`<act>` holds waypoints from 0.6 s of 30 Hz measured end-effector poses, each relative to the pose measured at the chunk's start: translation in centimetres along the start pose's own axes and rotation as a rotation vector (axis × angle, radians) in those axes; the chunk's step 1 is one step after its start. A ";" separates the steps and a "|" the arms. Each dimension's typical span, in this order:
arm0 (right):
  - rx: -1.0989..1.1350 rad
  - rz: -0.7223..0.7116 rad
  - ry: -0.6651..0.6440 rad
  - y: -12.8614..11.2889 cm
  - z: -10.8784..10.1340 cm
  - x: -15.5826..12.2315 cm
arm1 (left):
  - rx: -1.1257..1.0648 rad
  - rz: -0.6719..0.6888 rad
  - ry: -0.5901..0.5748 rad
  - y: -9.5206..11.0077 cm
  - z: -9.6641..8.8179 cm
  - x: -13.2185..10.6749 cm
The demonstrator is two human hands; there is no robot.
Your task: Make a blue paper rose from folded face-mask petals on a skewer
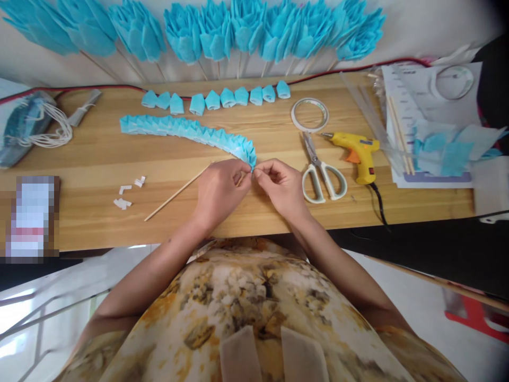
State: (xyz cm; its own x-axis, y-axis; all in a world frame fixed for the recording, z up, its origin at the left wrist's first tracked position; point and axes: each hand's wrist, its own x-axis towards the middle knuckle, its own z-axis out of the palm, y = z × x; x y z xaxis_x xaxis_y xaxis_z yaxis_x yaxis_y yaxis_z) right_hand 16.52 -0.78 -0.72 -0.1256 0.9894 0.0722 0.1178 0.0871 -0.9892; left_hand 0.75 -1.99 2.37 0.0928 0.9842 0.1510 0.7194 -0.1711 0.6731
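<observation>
My left hand [225,188] and my right hand [280,188] meet at the table's middle, both in a pinch. Between their fingertips is a small piece of blue crepe paper [252,168], mostly hidden by the fingers. Just beyond it curves a long row of overlapping folded blue paper petals [186,129], its right end close to my fingertips; whether the pinched piece belongs to that row I cannot tell. A thin wooden stick [175,194] slants across the tabletop, its upper end beside my left hand. White-handled scissors [314,159] lie to the right of my right hand.
Behind the row sit several separate blue petals [228,97]. Blue paper flowers on sticks [217,32] line the wall. A tape roll [294,114], a yellow glue gun [360,151] and papers [433,183] lie right. White scraps [122,203] and a phone [34,212] are left.
</observation>
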 end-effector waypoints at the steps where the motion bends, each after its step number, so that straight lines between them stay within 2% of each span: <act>1: 0.000 -0.005 0.001 0.0 0.0 0.0 | -0.004 0.000 0.002 0.0 0.0 0.0; 8: -0.019 -0.033 0.009 0.3 0.0 0.1 | -0.085 -0.048 -0.005 -0.2 0.0 0.1; 14: -0.016 -0.052 0.010 0.3 0.0 0.1 | -0.232 -0.087 -0.081 -0.4 -0.4 0.3; 18: -0.002 -0.048 0.005 0.2 0.0 0.1 | -0.280 -0.115 -0.087 -0.5 -0.4 0.4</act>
State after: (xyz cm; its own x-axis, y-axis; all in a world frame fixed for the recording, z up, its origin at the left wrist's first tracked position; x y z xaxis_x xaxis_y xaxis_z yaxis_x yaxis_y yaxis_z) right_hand 16.55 -0.68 -0.94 -0.1263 0.9846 0.1205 0.1140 0.1351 -0.9843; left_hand 0.17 -1.49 2.42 0.0889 0.9960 0.0086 0.5122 -0.0531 0.8572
